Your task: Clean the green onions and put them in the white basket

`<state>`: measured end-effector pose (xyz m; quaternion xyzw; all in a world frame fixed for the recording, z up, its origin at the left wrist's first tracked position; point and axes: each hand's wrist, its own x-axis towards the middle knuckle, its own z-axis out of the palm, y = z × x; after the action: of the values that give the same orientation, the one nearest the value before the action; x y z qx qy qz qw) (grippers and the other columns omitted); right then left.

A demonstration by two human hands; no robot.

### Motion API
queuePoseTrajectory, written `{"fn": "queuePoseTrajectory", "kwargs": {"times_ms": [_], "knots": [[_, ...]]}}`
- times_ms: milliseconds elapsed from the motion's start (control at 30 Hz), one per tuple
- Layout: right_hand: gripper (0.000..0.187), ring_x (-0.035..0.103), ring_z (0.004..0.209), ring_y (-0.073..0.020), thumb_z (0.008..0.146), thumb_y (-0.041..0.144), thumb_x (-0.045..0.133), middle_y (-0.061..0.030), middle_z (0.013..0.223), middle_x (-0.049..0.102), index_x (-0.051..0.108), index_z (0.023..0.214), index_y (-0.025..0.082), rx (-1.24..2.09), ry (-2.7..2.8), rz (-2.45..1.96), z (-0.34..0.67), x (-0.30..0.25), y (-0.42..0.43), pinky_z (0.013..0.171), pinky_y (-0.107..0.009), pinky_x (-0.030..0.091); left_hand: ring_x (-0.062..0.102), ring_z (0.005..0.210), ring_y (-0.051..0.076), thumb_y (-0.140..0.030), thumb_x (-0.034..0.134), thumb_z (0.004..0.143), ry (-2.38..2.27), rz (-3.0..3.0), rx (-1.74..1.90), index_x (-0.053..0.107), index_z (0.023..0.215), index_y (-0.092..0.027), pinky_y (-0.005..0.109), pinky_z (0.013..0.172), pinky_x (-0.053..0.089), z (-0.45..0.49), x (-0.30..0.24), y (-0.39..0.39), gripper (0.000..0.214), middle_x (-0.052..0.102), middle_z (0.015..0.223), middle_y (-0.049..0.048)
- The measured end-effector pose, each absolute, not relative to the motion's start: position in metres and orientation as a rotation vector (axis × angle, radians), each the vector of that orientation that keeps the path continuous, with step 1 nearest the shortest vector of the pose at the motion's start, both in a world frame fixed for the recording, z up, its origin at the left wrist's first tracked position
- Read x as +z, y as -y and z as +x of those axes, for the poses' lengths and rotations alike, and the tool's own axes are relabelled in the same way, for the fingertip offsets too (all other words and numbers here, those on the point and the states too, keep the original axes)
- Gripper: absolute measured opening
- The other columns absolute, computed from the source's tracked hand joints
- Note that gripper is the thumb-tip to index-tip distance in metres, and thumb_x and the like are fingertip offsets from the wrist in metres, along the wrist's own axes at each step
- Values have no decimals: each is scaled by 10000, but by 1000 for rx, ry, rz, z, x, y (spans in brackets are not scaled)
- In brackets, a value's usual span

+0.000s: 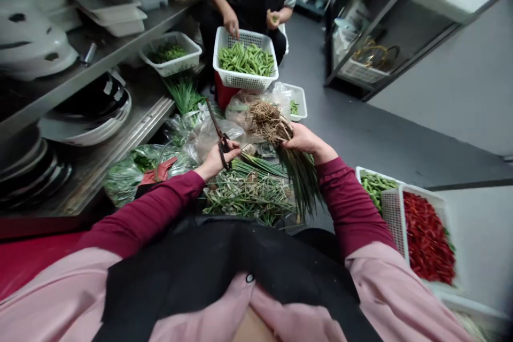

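Note:
My left hand (pixel 219 160) is closed around the handles of dark scissors (pixel 216 127), whose blades point up and away from me. In my right hand (pixel 304 141) is a bunch of green onions (pixel 298 173). Its tangled brown roots (pixel 267 120) face the far left and the long green leaves hang down toward me. The scissors and the roots are apart. Below both hands lies a heap of loose green trimmings (pixel 248 197), with more long green stalks along its far side. Clear plastic bags (pixel 216 136) lie just beyond my left hand.
Across from me a person in a dark apron reaches into a white basket of green peppers (pixel 246 61). Metal shelving (pixel 132 139) with bowls runs along the left. At right stand baskets of red chillies (pixel 428 235) and green peppers (pixel 377 187). Bagged greens (pixel 140 163) lie at left.

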<state>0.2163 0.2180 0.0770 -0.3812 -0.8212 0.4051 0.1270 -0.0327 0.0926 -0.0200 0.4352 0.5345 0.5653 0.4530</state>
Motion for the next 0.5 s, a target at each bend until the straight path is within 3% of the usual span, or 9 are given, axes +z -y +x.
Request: {"fn": "queuePoseTrajectory", "kwargs": {"times_ms": [100, 233, 500], "knots": [[394, 610, 799, -162, 555, 176, 735, -18, 859, 671, 619, 927, 118, 1660, 2177, -943, 208, 100, -178, 820, -317, 489, 640, 925, 272, -492, 789, 577, -1119, 1218, 1458, 602, 851, -164, 420, 856, 490, -11, 19, -87, 466, 694, 960, 116], [468, 635, 754, -176, 491, 232, 809, -34, 830, 693, 623, 907, 126, 2118, 1682, -884, 181, 85, -112, 798, -338, 514, 627, 989, 309, -577, 778, 571, -994, 1297, 1545, 630, 902, -155, 436, 911, 471, 6, 53, -61, 556, 700, 920, 110], [449, 649, 740, -167, 493, 166, 815, -20, 831, 714, 649, 910, 140, 1891, 1296, -1172, 149, 41, -25, 822, -340, 520, 647, 986, 288, -454, 773, 646, -950, 1016, 1567, 626, 1045, -131, 423, 899, 495, 12, 28, 3, 535, 698, 1033, 121]]}}
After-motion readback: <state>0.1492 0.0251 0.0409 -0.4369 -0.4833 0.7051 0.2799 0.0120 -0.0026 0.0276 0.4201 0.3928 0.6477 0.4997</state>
